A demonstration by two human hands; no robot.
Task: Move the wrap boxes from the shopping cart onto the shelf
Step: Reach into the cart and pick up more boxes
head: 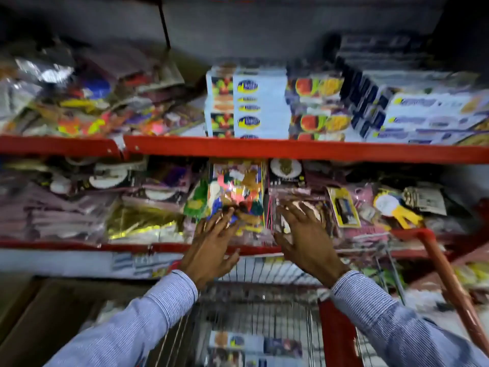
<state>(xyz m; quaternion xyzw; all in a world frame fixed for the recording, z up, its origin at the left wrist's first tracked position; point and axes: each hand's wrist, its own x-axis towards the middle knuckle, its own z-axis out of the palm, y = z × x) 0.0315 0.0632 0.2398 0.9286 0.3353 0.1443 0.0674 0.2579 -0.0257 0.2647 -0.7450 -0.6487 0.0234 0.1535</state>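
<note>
Pale blue wrap boxes (260, 102) with fruit pictures stand stacked on the upper red-edged shelf (291, 149), with more of them (428, 120) lying to the right. Down in the wire shopping cart (264, 308), a few wrap boxes (254, 345) lie at the bottom. My left hand (211, 247) and my right hand (307, 239) hover empty, fingers spread, over the cart's far end in front of the lower shelf. Both arms are in striped blue sleeves. The picture is blurred.
Packets of party goods (235, 197) crowd the lower shelf (79, 245), and coloured packets (92, 112) fill the upper shelf's left half. The cart's red handle (449, 282) rises at the right. A brown cardboard box (39, 313) sits low on the left.
</note>
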